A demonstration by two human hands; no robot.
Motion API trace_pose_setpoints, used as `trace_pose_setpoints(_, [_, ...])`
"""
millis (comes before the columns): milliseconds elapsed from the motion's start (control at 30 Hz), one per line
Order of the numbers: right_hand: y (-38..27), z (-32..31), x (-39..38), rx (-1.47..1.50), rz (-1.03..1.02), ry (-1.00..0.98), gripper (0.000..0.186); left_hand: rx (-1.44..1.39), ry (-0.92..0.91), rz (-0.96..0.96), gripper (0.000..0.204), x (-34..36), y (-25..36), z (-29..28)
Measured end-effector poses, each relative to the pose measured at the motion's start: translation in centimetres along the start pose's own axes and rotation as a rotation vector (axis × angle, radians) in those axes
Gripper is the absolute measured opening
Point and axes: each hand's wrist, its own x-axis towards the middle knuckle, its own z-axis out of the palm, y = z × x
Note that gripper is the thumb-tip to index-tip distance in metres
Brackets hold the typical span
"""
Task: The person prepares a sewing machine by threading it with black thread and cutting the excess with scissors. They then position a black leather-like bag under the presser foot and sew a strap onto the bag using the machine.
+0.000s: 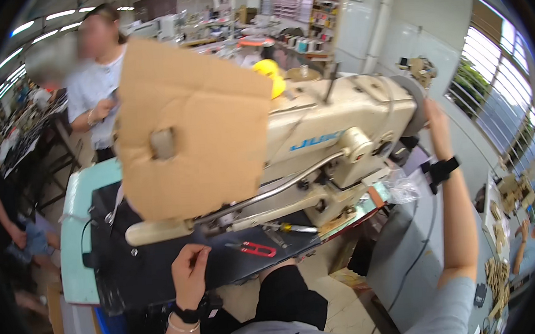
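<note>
A cream-coloured sewing machine (314, 124) stands across the table in front of me. My right hand (435, 120) reaches up to its far right end, with the fingers curled around the rim of the grey handwheel (412, 106). My left hand (190, 271) hovers close to the near edge of the black work surface, below the long pale arm (158, 232) of the machine. Its fingers are bent in against the thumb; anything small between them cannot be made out. A large piece of brown cardboard (198, 134) with a hole hides the machine's left end.
Red thread snips (258, 248) and a yellow-handled screwdriver (298, 228) lie on the black surface (140, 285). Several things crowd the machine top, including a yellow object (268, 75). A clear plastic bag (401, 186) sits at the right. A person (100, 79) stands behind the cardboard.
</note>
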Motion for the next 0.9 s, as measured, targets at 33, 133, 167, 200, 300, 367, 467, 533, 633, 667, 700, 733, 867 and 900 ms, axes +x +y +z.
trace_pose_setpoints(33, [-1.0, 0.3, 2.0, -0.044, 0.042, -0.033, 0.043, 0.026, 0.021, -0.010, 0.009, -0.1, 0.1, -0.3])
trace_pose_setpoints(133, [1.7, 0.0, 4.9, -0.295, -0.127, -0.124, 0.038, 0.038, 0.003, -0.004, 0.009, 0.2, 0.1, 0.1])
trace_pose_setpoints(167, [3.4, -0.7, 5.3, -0.307, -0.138, -0.148, 0.035, 0.030, 0.001, 0.003, 0.009, 0.2, 0.3, 0.2])
trace_pose_setpoints(200, [2.5, 0.2, 4.0, -0.180, -0.070, -0.157, 0.034, 0.027, 0.019, 0.010, 0.009, 0.1, 0.3, -0.1])
trace_pose_setpoints(300, [4.0, 2.2, -3.2, 0.126, 0.123, -0.010, 0.037, -0.083, 0.011, -0.022, 0.009, -0.1, -0.3, -0.6])
trace_pose_setpoints(367, [2.8, 2.1, -5.7, 0.244, 0.412, -0.114, 0.043, -0.110, -0.015, -0.027, 0.009, -0.2, -0.7, -0.8])
trace_pose_setpoints(467, [5.8, -0.1, -1.4, 0.128, 0.212, 0.057, 0.048, -0.136, -0.040, -0.009, 0.010, 0.0, -1.1, -0.7])
trace_pose_setpoints(533, [5.0, -1.1, 3.6, -0.165, -0.134, -0.102, 0.046, -0.125, -0.049, 0.000, 0.010, -0.3, -1.1, -0.7])
trace_pose_setpoints(633, [4.0, -0.8, 8.4, -0.253, 0.018, -0.360, 0.042, -0.128, -0.072, -0.007, 0.010, -0.4, -1.1, -0.5])
trace_pose_setpoints(667, [5.2, -1.1, 8.3, -0.239, -0.042, -0.289, 0.042, -0.136, -0.078, -0.011, 0.010, -0.4, -1.1, -0.5])
trace_pose_setpoints(700, [6.7, -1.4, 7.2, -0.225, -0.102, -0.217, 0.042, -0.144, -0.084, -0.008, 0.010, -0.4, -1.1, -0.5])
trace_pose_setpoints(733, [8.0, -1.3, 5.7, -0.211, -0.163, -0.147, 0.043, -0.153, -0.089, -0.006, 0.010, -0.4, -1.1, -0.5])
trace_pose_setpoints(867, [6.8, 2.7, -5.7, 0.232, 0.397, -0.127, 0.050, -0.181, -0.037, 0.006, 0.009, -0.6, -1.2, -1.4])
trace_pose_setpoints(900, [7.2, 1.9, -5.0, 0.144, 0.341, -0.103, 0.047, -0.171, -0.048, 0.007, 0.010, -0.4, -1.0, -1.4])
